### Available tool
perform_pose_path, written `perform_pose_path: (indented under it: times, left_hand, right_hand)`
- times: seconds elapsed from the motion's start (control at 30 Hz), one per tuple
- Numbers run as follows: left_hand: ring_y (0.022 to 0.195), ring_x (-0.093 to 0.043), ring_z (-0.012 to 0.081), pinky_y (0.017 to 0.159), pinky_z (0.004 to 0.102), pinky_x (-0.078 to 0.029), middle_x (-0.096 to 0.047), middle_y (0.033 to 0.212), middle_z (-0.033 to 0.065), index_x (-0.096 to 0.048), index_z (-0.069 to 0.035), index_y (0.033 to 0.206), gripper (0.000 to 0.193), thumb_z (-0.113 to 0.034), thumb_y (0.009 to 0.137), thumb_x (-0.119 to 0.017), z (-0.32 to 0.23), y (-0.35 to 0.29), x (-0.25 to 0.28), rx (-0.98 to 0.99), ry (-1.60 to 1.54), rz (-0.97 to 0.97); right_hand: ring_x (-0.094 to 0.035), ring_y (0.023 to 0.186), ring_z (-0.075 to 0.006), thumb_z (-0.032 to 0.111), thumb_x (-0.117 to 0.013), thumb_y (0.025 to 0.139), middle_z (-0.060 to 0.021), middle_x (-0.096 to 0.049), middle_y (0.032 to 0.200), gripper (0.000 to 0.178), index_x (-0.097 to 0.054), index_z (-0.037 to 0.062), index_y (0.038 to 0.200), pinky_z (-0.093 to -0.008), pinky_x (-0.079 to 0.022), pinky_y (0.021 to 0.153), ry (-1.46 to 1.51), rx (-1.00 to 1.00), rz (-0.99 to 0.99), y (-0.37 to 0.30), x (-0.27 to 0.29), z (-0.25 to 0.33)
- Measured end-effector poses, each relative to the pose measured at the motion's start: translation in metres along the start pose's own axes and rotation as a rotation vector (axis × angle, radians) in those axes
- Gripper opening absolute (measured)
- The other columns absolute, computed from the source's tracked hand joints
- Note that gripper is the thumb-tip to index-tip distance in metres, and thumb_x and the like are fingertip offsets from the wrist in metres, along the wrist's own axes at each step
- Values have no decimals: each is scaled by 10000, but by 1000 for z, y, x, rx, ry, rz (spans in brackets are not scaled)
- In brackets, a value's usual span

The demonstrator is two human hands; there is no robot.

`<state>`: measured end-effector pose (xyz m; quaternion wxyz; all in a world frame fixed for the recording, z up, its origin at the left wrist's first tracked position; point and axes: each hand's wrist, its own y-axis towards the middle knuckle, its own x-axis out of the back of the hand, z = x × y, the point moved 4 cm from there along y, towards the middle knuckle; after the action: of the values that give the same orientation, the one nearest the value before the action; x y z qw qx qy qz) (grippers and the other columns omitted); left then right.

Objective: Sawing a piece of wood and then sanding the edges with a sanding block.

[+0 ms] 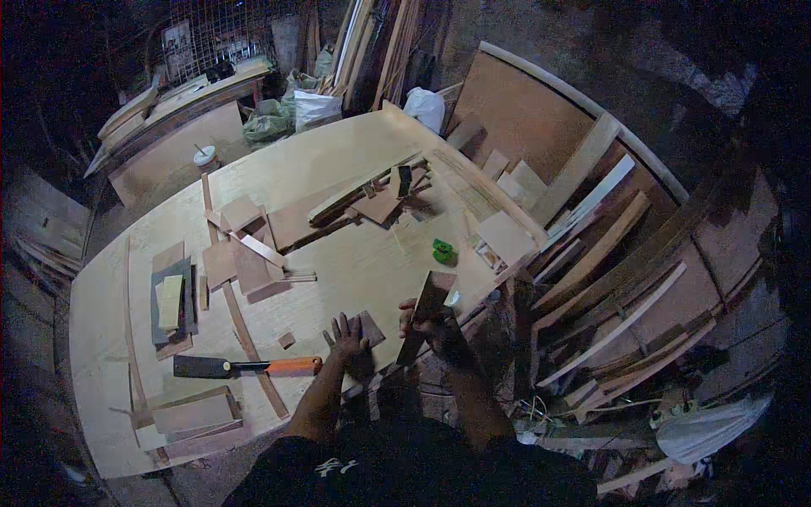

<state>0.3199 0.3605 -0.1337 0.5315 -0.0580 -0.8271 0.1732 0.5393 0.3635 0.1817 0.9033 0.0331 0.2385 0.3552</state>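
Observation:
Flat on the pale tabletop (363,279) near its front edge lies my left hand (346,340), fingers spread, touching or right beside a small dark wood piece (370,328). My right hand (439,331) is closed round a narrow brown board (432,297), which stands tilted above the table edge. Its fingers are partly hidden in shadow. Beyond that board sits a small bright green object (442,250) of unclear kind, with a small white thing (454,298) closer in. To the left rests a tool with a broad dark blade and an orange handle (291,366).
Stacked wood offcuts (245,253) cover the table's left middle, and more scraps (380,203) lie farther back. A sanding-block-like yellow piece (171,302) rests on boards at left. Long strips (591,270) lean along the right. A white bucket (204,155) stands behind the table.

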Motion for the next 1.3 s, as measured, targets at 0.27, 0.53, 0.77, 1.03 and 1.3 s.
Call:
perform_pose_path:
  times: [0.27,0.53,0.77,1.03,1.3]
  left_hand:
    - [1389,194,457,996,738,81,163,1550,170,-30,-305,1509,876,-709,821,-392,-9,-6,8,-27,-13,-5]
    - [1387,177,472,981,758,65,147,1552,175,-70,-294,1510,865,-711,824,-392,2,-4,3,-15,-12,-17]
    - [1390,181,464,970,759,83,144,1554,171,-86,-279,1511,845,-693,840,-390,-5,-7,7,-31,-17,6]
    - [1396,151,470,976,753,88,137,1552,184,-94,-251,1512,836,-673,854,-390,0,-5,3,-32,15,-25]
    - [1387,162,484,957,775,68,140,1549,192,-54,-260,1512,868,-692,842,-397,1,-2,2,-46,20,-19]
  right_hand:
    - [-632,859,-229,249,-576,912,-170,-494,1168,741,-65,154,1440,-417,-572,746,-39,-9,-131,8,1,-1]
    - [-635,864,-231,97,-510,934,-148,-594,962,379,-366,68,1284,-413,-566,703,-390,194,-223,7,11,-7]
    - [-594,563,-240,162,-563,904,-130,-567,846,315,-424,84,1176,-359,-540,542,-50,215,-357,4,-6,23]
    - [-465,482,-203,478,-467,911,-29,-443,568,392,-504,90,955,-383,-439,525,531,168,-247,18,21,14]
    - [-418,486,-199,528,-467,868,-29,-404,535,449,-443,85,802,-384,-391,626,786,69,-19,26,11,8]
